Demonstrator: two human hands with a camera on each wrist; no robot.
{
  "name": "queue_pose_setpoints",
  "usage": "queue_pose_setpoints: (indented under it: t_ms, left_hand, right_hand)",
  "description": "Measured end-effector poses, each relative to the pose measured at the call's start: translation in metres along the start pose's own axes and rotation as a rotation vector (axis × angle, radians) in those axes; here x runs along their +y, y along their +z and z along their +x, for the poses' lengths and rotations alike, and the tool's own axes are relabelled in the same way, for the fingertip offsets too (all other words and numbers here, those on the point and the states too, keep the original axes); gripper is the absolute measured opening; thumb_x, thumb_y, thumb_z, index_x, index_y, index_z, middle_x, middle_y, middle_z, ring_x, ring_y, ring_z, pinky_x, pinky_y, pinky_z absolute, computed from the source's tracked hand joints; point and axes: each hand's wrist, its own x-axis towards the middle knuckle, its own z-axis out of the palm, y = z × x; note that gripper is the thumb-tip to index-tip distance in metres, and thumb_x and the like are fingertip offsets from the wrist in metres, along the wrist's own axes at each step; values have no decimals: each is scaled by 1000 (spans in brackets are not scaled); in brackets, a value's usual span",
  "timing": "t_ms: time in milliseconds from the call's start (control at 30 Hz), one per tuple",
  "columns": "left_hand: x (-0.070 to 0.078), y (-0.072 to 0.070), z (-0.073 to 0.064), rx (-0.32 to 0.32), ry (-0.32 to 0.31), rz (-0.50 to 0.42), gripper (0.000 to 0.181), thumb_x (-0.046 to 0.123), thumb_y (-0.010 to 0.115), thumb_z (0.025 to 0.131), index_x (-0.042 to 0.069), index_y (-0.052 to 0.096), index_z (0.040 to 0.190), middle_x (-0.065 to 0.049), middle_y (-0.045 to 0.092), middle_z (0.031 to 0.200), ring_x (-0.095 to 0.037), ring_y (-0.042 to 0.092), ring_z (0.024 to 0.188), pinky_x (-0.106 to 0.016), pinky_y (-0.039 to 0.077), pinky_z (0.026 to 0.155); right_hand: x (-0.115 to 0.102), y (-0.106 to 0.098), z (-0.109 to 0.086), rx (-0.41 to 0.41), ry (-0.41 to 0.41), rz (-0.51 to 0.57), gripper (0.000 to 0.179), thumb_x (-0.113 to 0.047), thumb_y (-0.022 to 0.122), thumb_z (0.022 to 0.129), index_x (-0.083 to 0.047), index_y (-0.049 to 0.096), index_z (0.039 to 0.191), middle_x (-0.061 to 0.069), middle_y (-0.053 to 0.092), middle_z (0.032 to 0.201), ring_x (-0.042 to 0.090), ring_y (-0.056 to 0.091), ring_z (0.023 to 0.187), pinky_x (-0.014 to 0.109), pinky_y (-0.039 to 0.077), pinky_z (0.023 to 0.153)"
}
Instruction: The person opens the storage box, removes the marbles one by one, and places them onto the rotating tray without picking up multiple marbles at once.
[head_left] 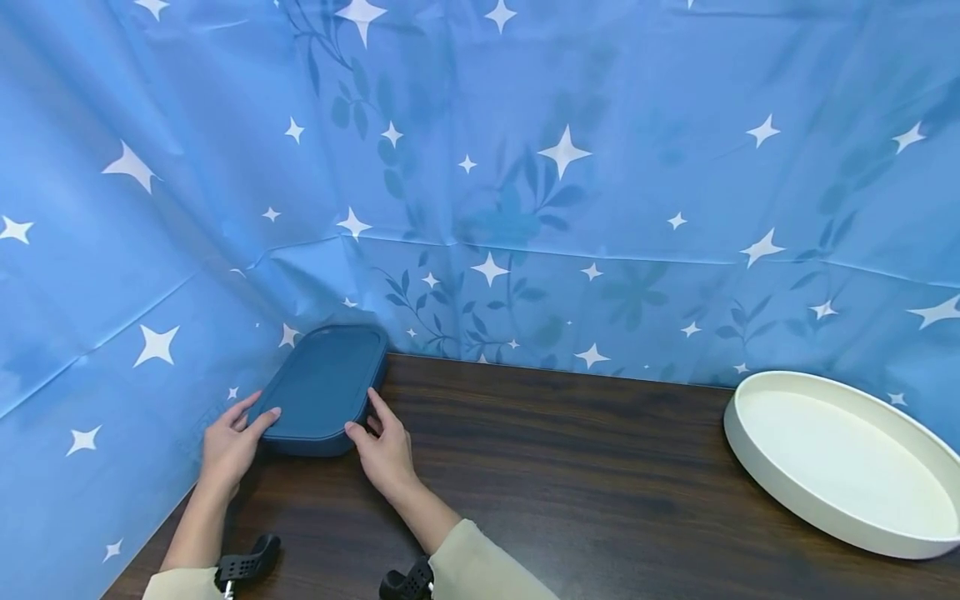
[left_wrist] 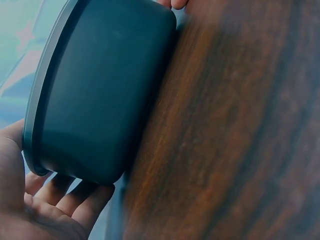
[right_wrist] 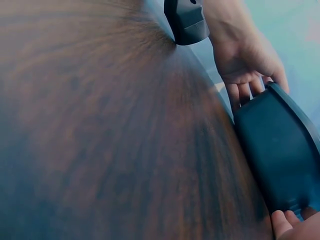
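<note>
At the far left of the table, against the cloth, sits a blue lidded box with rounded corners and a flat top. My left hand grips its near left corner, thumb on the lid's rim and fingers down the side. At the near right corner, my right hand holds the box between thumb and fingers. The left wrist view shows the smooth side of the box, with left fingers around its end. In the right wrist view the box lies between both hands. Its contents are hidden.
A round cream tray with a raised rim stands at the table's right side. Blue star-patterned cloth hangs behind and to the left of the dark wooden table. Black wrist mounts sit by both sleeves.
</note>
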Motion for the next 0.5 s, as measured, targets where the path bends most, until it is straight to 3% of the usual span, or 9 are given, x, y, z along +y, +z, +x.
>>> queue_pose_setpoints:
  t_ms: [367, 467, 500]
  left_hand:
    - [3, 5, -3, -41, -2, -3, 77, 51, 62, 97, 10, 37, 157, -27, 22, 165, -46, 28, 151, -64, 31, 117]
    - [5, 6, -4, -48, 11, -7, 75, 50, 61, 97, 10, 38, 156, -29, 27, 162, -46, 33, 148, -61, 37, 114]
    - [6, 7, -5, -45, 18, -1, 74, 50, 62, 97, 10, 40, 156, -29, 30, 161, -46, 36, 147, -56, 43, 111]
  right_hand:
    - [3, -11, -11, 7, -27, -35, 64, -39, 64, 98, -28, 38, 156, 3, 40, 162, 30, 51, 141, 43, 50, 107]
    - [2, -13, -12, 19, -18, -29, 64, -40, 64, 98, -30, 38, 156, 3, 40, 161, 28, 51, 141, 42, 50, 107]
    - [3, -13, -13, 23, -16, -28, 64, -40, 63, 97, -30, 39, 155, 3, 41, 161, 28, 51, 141, 42, 51, 107]
